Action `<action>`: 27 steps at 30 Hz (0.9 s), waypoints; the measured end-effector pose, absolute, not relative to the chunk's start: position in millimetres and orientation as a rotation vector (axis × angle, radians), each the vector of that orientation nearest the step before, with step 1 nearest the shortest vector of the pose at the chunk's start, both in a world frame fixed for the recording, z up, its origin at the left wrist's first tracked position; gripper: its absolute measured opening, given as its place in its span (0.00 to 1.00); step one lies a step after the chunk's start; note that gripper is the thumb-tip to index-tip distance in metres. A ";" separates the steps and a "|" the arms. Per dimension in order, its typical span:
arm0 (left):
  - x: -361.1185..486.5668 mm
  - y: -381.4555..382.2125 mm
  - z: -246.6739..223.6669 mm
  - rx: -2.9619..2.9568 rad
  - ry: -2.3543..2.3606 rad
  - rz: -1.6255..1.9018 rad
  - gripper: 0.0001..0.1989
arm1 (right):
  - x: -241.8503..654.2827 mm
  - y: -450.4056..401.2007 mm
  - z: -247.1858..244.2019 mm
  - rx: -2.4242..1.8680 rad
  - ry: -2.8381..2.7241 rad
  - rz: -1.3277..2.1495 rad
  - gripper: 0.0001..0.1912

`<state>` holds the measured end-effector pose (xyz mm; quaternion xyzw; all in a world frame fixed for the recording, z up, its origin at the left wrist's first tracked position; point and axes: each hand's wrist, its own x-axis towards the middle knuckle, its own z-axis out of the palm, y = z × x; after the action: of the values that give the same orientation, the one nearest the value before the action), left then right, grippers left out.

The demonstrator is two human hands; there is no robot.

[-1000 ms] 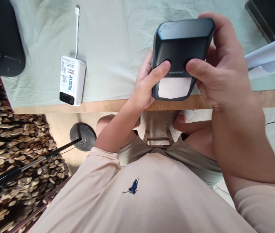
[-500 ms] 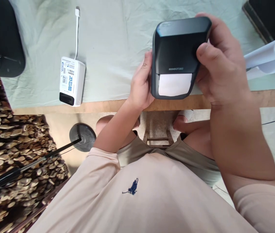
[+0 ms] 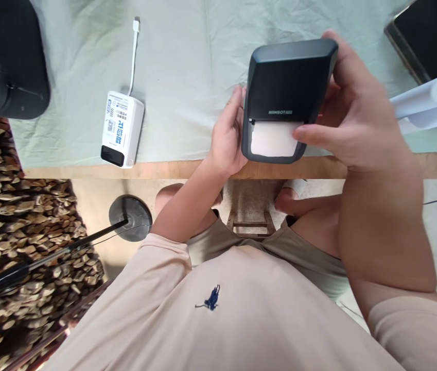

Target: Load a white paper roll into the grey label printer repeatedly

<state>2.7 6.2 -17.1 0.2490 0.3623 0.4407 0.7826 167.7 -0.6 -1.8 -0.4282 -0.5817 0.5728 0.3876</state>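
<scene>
A dark label printer [image 3: 290, 82] with NIIMBOT lettering is held up over the table's front edge. White label paper [image 3: 274, 138] shows in the opening at its lower end. My left hand [image 3: 229, 133] wraps the printer's left side and underside, its fingers partly hidden behind it. On the other side, my right hand [image 3: 361, 111] grips the right edge, fingers behind the body, while its thumb tip rests on the right part of the paper.
A white power bank [image 3: 123, 129] with a short cable lies on the green cloth [image 3: 179, 77] at left. Beyond it is a black case [image 3: 10, 62]. At right are a white paper roll [image 3: 430, 100] and a dark box [image 3: 430, 36]. A stand base [image 3: 130, 219] is on the floor.
My right thumb has moved down from the printer's right side onto the paper. The printer sits slightly lower in view, and the things on the table have shifted a little.
</scene>
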 end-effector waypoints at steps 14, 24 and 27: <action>4.7 3.3 -14.7 0.856 0.562 0.814 0.23 | 147.0 6.7 15.3 -1.375 -1.167 0.503 0.20; 6.4 0.7 -17.2 0.930 0.697 0.850 0.25 | 160.0 -7.7 37.0 -1.815 -2.089 0.370 0.15; 5.7 -0.8 -17.3 0.946 0.743 0.866 0.26 | 160.7 -6.4 40.2 -1.925 -2.192 0.391 0.18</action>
<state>5.7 -0.8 -17.3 0.4309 0.3385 0.3943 0.7377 160.7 -6.4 40.2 -0.6509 -0.7410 0.1321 0.0990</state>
